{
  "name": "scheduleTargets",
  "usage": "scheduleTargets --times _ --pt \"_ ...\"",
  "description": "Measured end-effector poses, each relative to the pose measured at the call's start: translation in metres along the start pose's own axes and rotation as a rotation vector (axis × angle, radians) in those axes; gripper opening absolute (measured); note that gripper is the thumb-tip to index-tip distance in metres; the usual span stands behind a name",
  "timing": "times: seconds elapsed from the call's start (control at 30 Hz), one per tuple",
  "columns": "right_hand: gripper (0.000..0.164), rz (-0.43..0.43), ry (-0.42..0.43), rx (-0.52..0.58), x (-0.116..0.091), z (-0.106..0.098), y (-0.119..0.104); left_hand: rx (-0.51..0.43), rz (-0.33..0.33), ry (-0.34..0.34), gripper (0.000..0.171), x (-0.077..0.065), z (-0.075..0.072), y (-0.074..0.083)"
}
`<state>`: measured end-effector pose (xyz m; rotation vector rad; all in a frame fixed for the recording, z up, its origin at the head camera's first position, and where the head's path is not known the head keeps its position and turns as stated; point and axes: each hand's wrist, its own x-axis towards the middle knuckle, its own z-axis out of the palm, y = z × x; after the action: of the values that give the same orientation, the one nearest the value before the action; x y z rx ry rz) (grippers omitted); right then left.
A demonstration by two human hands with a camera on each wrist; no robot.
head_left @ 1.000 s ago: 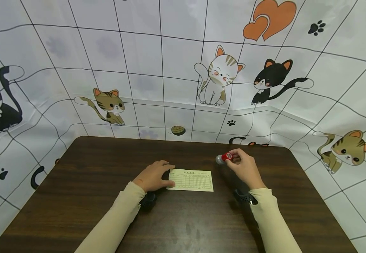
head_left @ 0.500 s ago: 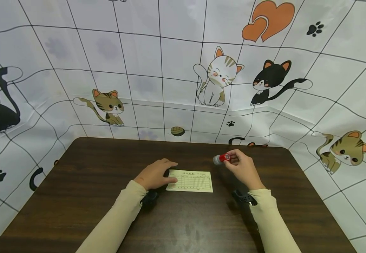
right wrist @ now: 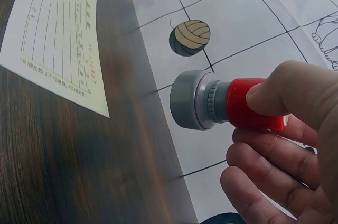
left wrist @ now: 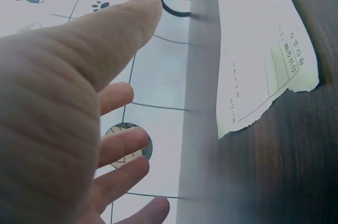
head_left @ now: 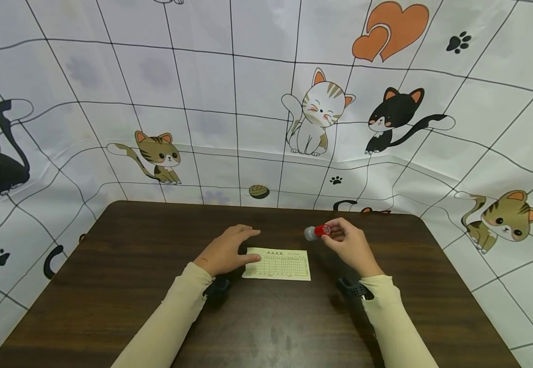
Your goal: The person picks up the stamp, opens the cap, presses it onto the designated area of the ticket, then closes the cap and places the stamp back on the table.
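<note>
My right hand (head_left: 353, 247) pinches the red handle of a round stamp (right wrist: 207, 100) between thumb and fingers. The stamp lies sideways in the air, its grey capped end (head_left: 310, 233) pointing left. On the table is a pale yellow receipt slip (head_left: 281, 265) with a printed grid and one ragged edge in the left wrist view. My left hand (head_left: 226, 250) hovers at the slip's left edge with fingers spread and nothing in them. In the left wrist view the thumb (left wrist: 121, 28) stretches out apart from the slip, and part of the stamp shows beyond it.
The dark wooden table (head_left: 124, 266) extends on all sides of the slip. Behind its far edge hangs a white sheet (head_left: 211, 128) with grid lines and printed cats. Each wrist wears a black strap (head_left: 355, 288).
The stamp in my right hand has shifted a little to the left and turned more level. My left hand has risen off the slip, its fingers moving slightly up and away.
</note>
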<state>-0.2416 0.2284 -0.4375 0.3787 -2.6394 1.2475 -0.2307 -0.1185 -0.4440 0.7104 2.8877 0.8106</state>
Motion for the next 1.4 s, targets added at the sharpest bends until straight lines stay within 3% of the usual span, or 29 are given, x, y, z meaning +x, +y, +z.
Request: scheduleTargets --times 0.43,0.97,1.17,1.4 --pt "0.028 -0.046 -0.032 0.083 0.002 0.01 -0.001 -0.055 0.038 0.014 0.074 0.001 -0.003 -0.001" --pt "0.031 -0.049 -0.108 0.2 0.001 0.025 -0.015 -0.051 0.069 0.037 0.074 0.001 -0.007 0.002" --pt "0.032 -0.059 -0.135 0.197 0.0 0.029 -0.018 -0.058 0.08 0.033 0.073 0.001 -0.006 0.008" --pt "0.031 -0.105 -0.17 0.179 -0.009 0.024 -0.054 -0.06 0.087 0.032 0.072 0.0 -0.004 0.015"
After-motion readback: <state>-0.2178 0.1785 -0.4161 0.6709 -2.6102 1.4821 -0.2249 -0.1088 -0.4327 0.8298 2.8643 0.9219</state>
